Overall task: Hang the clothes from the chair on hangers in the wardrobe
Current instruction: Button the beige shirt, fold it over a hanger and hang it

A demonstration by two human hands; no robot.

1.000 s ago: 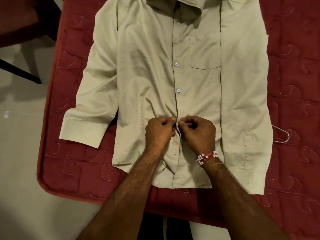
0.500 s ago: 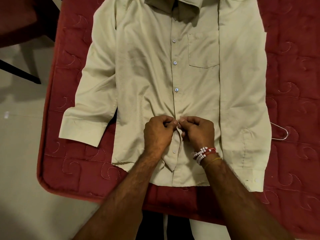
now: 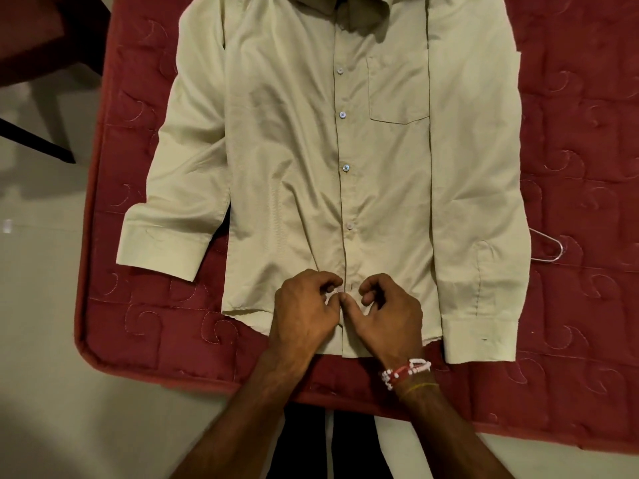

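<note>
A pale beige long-sleeved shirt (image 3: 276,140) lies flat, front up, on a red quilted mattress (image 3: 581,133), its buttons closed down the placket. My left hand (image 3: 304,312) and my right hand (image 3: 387,312) sit side by side on the placket near the hem. My left fingers pinch the fabric at a low button; my right thumb and curled fingers hold the other edge of the placket. A metal hanger (image 3: 549,248) pokes out from under the shirt's right sleeve; the rest of it is hidden.
The mattress edge (image 3: 90,340) runs along the left and the front, with pale floor (image 3: 41,375) beyond it. A dark chair leg (image 3: 38,143) stands at the upper left. My dark trouser legs (image 3: 304,440) show below the mattress.
Both hands have moved down the placket, from one button to the one below it near the hem. The button they worked on earlier now shows fastened above them.
</note>
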